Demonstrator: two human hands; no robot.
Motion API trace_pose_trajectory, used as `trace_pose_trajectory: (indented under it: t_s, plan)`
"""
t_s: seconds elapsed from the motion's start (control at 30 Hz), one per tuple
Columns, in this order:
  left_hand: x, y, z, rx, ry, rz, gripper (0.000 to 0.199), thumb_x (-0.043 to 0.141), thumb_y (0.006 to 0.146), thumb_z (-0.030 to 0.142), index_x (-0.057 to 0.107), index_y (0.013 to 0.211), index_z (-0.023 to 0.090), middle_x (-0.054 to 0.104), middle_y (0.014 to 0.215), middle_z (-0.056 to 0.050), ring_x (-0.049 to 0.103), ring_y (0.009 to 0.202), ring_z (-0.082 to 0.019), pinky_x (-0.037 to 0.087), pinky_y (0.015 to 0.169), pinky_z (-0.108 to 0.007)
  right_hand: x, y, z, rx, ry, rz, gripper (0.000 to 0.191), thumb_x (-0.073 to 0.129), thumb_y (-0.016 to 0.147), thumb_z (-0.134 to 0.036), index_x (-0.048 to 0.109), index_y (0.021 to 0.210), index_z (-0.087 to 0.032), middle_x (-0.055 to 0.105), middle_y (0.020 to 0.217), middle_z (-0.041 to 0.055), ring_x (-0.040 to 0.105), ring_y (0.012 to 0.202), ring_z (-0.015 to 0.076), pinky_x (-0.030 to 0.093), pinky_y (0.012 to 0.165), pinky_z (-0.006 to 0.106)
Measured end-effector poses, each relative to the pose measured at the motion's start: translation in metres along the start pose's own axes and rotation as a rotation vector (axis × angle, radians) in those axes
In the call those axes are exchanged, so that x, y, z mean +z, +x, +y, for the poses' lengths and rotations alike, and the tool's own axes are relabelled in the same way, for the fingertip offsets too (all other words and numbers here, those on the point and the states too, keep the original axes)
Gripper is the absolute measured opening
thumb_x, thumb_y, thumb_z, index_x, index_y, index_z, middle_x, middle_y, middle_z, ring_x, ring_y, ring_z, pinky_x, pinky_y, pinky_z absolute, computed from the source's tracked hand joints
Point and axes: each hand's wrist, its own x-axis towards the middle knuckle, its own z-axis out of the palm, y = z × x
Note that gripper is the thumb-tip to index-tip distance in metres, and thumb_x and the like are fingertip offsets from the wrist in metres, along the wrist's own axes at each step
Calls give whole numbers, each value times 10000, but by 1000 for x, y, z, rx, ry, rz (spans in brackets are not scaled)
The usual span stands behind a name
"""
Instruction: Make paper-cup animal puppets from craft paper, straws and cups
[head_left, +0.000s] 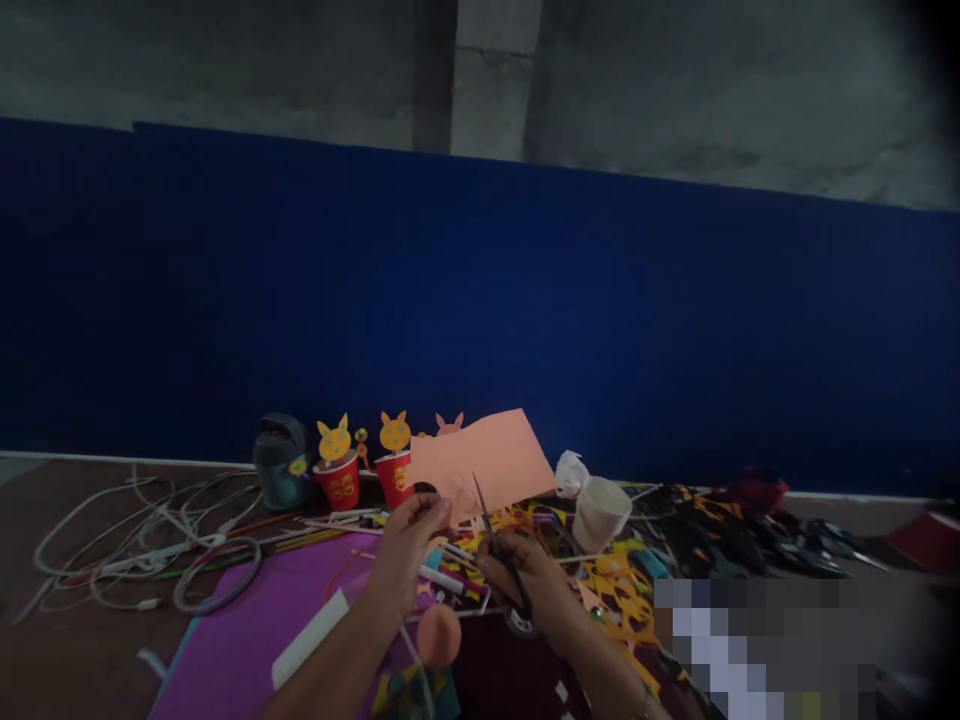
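A sheet of orange paper (499, 450) with circles drawn on it is pinched at its lower left edge by my left hand (415, 540). My right hand (525, 575) grips a pair of scissors (484, 508), with the blades pointing up at the paper's lower edge beside the drawn circles. Whether the blades are cutting into the paper I cannot tell. Below my hands lies an orange paper disc (439, 636). Behind the sheet stand red paper cups (341, 482) with yellow animal-face cutouts (334, 440); another cutout is partly hidden by the sheet.
A purple sheet (225, 630) lies at left, near tangled white cables (169, 545). A dark teal container (281, 460) stands by the blue wall panel (480, 320). At right are a white cup (602, 510), crumpled white paper (571, 474) and yellow paper scraps (619, 600).
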Motion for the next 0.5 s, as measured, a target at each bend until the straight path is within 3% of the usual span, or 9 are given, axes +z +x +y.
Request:
trace_pose_trajectory:
  t_s: [0.13,0.33,0.5]
  plan:
    - [-3,2,-1,39,37,-21,227,752,646,334,626,675,148,534,563,43,484,527,-79,400,522,-177,1,2,4,0,-17,14,279,655,708,-413,520,685,-170,410,417,-96,323,328,47,248,336,170]
    - [-5,5,-2,65,42,-47,213,732,678,329,612,695,153,492,553,60,430,508,-60,365,524,-168,3,-1,0,16,-21,21,289,656,681,-420,499,640,-180,386,411,-96,310,315,46,240,316,169]
    - [-2,2,1,75,136,-18,245,742,644,342,589,686,156,498,509,59,416,467,-69,322,467,-175,3,0,2,1,-48,17,285,632,698,-439,535,688,-170,444,434,-77,373,331,63,284,334,176]
